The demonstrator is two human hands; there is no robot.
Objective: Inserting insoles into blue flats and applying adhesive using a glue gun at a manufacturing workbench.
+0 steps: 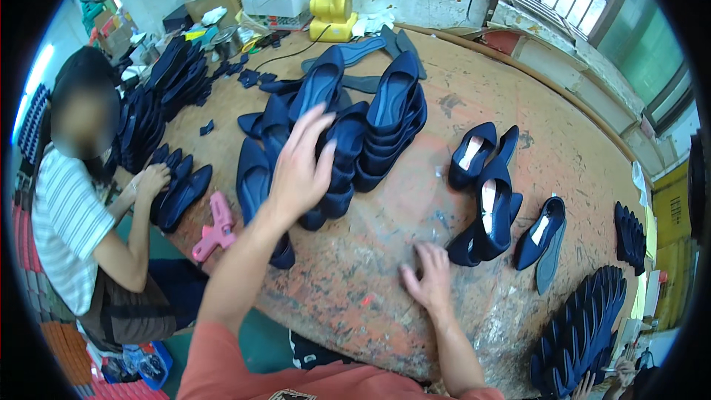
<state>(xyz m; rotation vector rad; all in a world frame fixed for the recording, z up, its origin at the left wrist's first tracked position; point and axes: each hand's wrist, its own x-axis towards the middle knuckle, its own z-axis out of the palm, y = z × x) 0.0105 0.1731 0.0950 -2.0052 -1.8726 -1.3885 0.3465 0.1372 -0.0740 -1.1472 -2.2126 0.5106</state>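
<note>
Stacked shoes (349, 154) — beside left hand (299, 170)

Stacked shoes (389, 130): dark navy flats, low-cut, blue insoles showing in the topmost ones. Standing around the middle of the worktable (355, 274), nested one inside another in leaning piles; layered edges clear on the right-hand pile. Piles close together; count not readable, some shoes partly hidden. Labelled shoes (503, 226): also navy, white strip visible inside. Lie right of the piles, apart from them; some overlap, openings upward.
</note>
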